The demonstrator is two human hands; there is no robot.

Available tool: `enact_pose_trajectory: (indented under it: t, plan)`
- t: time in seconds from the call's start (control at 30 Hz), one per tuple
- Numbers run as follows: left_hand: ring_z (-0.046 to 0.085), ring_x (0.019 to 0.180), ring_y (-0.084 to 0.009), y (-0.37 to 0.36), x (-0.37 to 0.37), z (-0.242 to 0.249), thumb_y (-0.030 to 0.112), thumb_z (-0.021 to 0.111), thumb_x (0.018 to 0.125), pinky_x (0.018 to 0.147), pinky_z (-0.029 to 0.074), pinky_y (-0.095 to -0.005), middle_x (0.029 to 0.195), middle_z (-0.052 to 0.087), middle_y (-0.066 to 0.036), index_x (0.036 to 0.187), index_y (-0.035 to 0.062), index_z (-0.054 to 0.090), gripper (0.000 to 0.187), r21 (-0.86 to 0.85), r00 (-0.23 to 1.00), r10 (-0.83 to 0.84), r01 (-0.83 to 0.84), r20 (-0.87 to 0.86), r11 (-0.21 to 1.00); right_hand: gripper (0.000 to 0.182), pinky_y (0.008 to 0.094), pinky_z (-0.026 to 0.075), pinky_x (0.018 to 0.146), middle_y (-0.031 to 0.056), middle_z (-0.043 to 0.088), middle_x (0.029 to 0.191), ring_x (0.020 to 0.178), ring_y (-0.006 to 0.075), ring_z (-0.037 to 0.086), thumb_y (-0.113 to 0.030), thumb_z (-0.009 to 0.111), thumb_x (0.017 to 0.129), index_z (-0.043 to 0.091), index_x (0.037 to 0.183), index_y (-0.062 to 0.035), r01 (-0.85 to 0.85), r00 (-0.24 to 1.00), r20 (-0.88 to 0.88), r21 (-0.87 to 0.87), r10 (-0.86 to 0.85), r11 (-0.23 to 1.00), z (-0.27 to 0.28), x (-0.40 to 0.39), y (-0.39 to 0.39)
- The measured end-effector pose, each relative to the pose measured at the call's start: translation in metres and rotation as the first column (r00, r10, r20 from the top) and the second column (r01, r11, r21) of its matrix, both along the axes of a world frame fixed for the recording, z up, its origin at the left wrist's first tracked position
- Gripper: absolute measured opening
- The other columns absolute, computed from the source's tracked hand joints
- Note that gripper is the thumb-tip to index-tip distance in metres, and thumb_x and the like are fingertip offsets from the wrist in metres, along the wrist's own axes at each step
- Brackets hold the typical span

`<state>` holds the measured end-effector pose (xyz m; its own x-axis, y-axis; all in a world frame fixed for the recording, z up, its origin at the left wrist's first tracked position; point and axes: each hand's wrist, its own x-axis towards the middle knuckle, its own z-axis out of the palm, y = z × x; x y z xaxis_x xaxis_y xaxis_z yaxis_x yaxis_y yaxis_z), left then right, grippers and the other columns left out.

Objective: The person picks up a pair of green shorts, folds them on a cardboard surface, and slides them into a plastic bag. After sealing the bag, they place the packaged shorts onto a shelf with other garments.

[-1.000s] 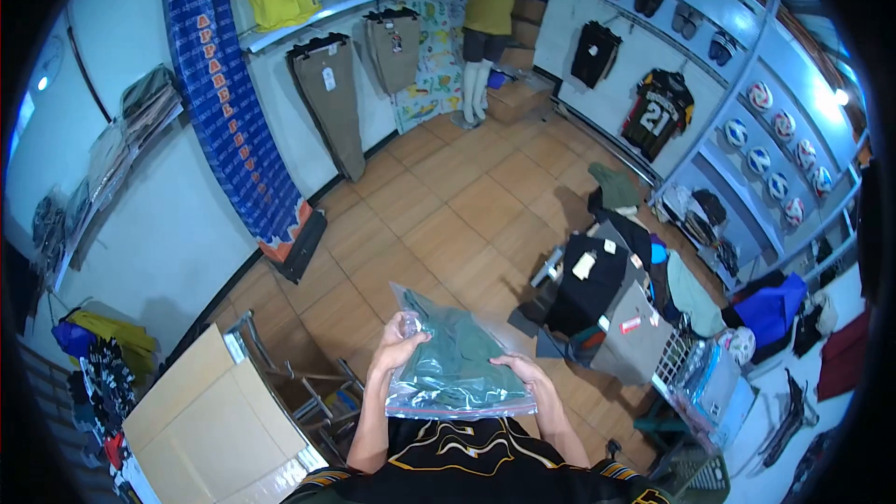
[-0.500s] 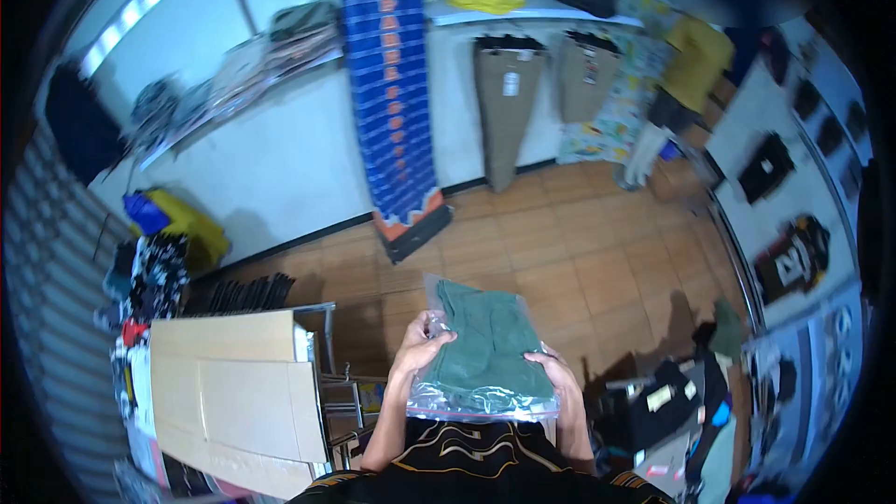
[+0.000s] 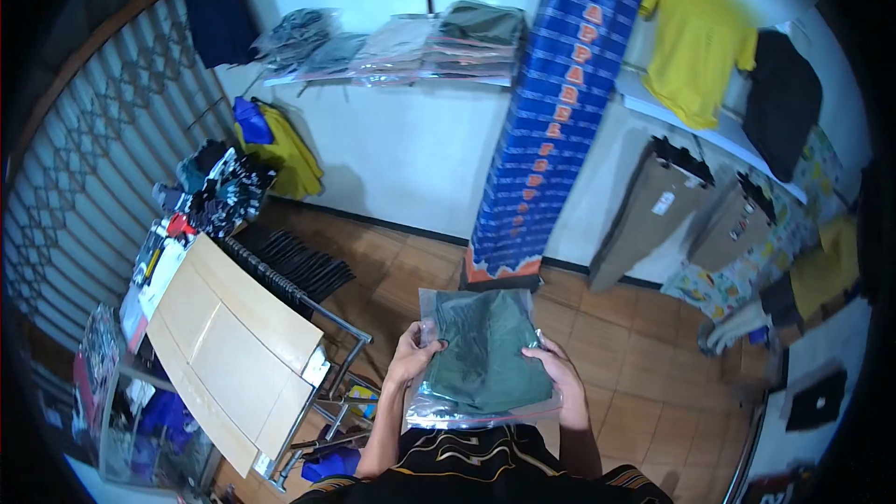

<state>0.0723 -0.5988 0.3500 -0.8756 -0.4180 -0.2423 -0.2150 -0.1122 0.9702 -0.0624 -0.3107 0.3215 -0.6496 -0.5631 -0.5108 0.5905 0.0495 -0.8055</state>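
Note:
A folded dark green garment [image 3: 490, 350] lies inside a clear plastic bag [image 3: 434, 409], held out flat in front of my body. My left hand [image 3: 411, 357] grips the bag's left edge, thumb on top. On the opposite edge, my right hand [image 3: 557, 369] pinches the bag with its thumb over the green cloth. The fingers beneath the bag are hidden. Along the bag's near edge runs a thin reddish seal strip, close to my black shirt [image 3: 467, 457].
Bagged folded clothes [image 3: 392, 47] fill a wall shelf. A tall blue banner [image 3: 560, 121] stands ahead. Left of me, a cardboard sheet [image 3: 233, 345] lies beside a metal rack [image 3: 336, 322]. Trousers [image 3: 653, 205] hang at the right, near a mannequin in a yellow shirt [image 3: 826, 257].
My view has turned left, so the banner and shelf sit further right in it. Both hands still hold the bagged green garment.

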Motion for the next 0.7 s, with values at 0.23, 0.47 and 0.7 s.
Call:
enact_pose_trajectory:
  t: [0.23,0.47,0.7]
  plan:
    - [0.062,0.096,-0.0153,-0.018,-0.041,-0.035,0.005,0.075,0.083,0.085,0.051,-0.0305,0.105,0.064,-0.007,0.127,-0.0001,0.052,0.05,0.153,0.972,0.234,-0.228,-0.024,0.962,0.068,0.0279,0.046,0.101,0.0077,0.061,0.133,0.117,0.0162,0.059,-0.008,0.071,0.087,0.045,0.149,-0.0006,-0.234,0.959,-0.168,-0.019,0.228,0.972,0.042,-0.093,-0.074]
    - [0.059,0.103,-0.0171,-0.063,-0.095,-0.053,0.01,0.082,0.079,0.086,0.05,-0.0308,0.115,0.059,-0.01,0.129,-0.0016,0.049,0.061,0.232,0.952,0.306,-0.301,0.014,0.925,0.058,0.0284,0.047,0.099,0.0041,0.064,0.127,0.112,0.0149,0.06,-0.006,0.071,0.088,0.053,0.143,-0.0019,-0.352,0.922,-0.211,-0.103,0.325,0.93,0.023,-0.164,-0.149]
    - [0.057,0.1,-0.0165,-0.154,-0.18,-0.029,0.005,0.081,0.078,0.087,0.049,-0.0304,0.111,0.058,-0.007,0.125,0.0017,0.051,0.057,0.202,0.929,0.357,-0.334,-0.092,0.921,0.061,0.028,0.047,0.096,0.0051,0.065,0.126,0.111,0.0154,0.06,-0.01,0.074,0.086,0.053,0.143,-0.0008,-0.257,0.942,-0.23,-0.033,0.243,0.966,0.048,-0.24,-0.23]
